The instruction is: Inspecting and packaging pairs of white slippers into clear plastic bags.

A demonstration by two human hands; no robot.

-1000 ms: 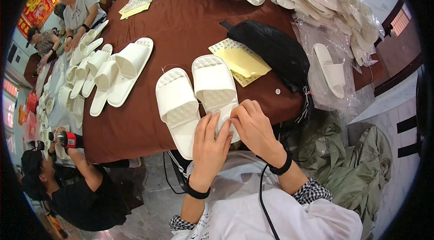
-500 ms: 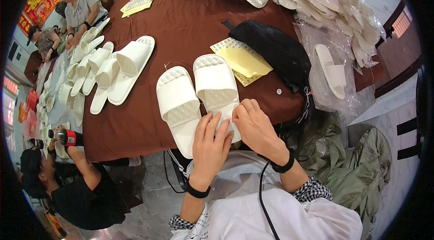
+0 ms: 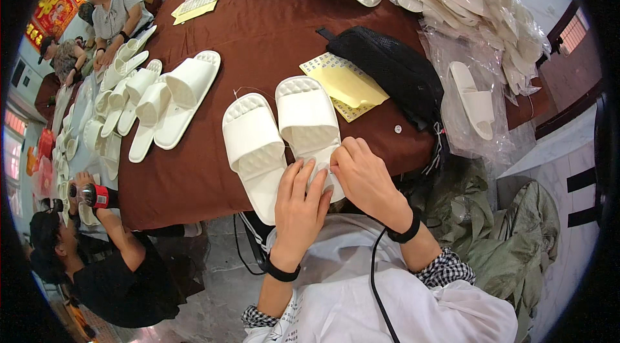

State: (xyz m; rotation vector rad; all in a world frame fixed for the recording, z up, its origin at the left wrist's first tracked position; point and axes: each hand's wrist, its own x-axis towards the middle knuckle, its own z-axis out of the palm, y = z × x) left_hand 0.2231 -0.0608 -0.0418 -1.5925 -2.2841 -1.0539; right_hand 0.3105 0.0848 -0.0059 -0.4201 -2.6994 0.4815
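Two white slippers lie side by side at the near edge of the brown-covered table, heels toward me: the left slipper (image 3: 254,139) and the right slipper (image 3: 308,110). My left hand (image 3: 299,204) rests with its fingers stretched out and slightly spread over the heel ends. On the heel of the right slipper, my right hand (image 3: 369,178) has its fingers bent and pressed together. Whatever its fingertips hold, if anything, is hidden. A thin clear loop stands up by the left slipper's toe.
Yellow label sheets (image 3: 352,92) lie beyond the slippers, partly under a black bag (image 3: 391,72). A small round white sticker (image 3: 398,129) sits on the brown cloth (image 3: 258,39). Paired slippers (image 3: 184,101) stand at left; a slipper pile (image 3: 465,7) fills the back right. Co-workers sit left.
My hands and the two slippers have barely moved. At the far edge, a slipper has shifted left and another person's hand shows there. The person at lower left has raised a hand beside the bottle.
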